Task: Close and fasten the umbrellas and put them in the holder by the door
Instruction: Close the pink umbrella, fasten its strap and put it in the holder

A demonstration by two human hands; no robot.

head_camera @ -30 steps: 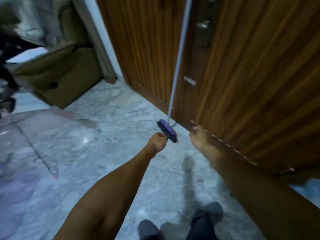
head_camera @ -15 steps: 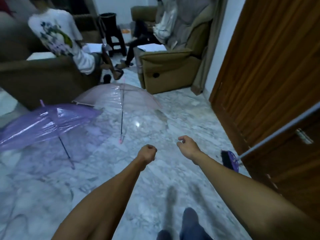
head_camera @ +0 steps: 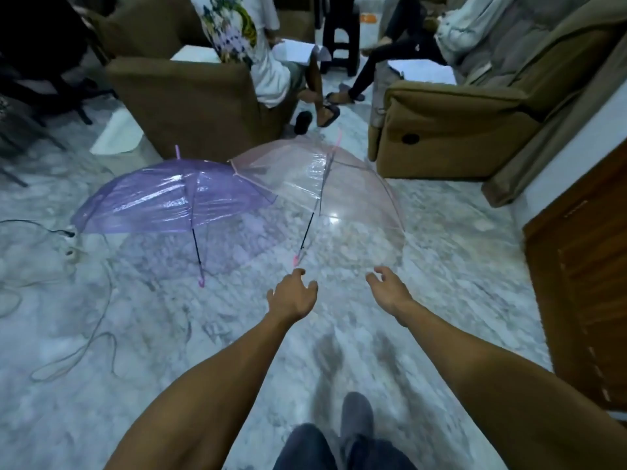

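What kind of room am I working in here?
Most likely a home living room by the entrance: brown armchairs and a recliner sofa, a marble floor with two open umbrellas, and a wooden door at right.

1. I'm in a home's living room: brown armchairs [head_camera: 203,106] far left and a brown recliner sofa [head_camera: 458,130] far right.
2. A marble floor [head_camera: 169,334] underfoot, a wooden door [head_camera: 583,300] at right.
3. People sit on the far seats.
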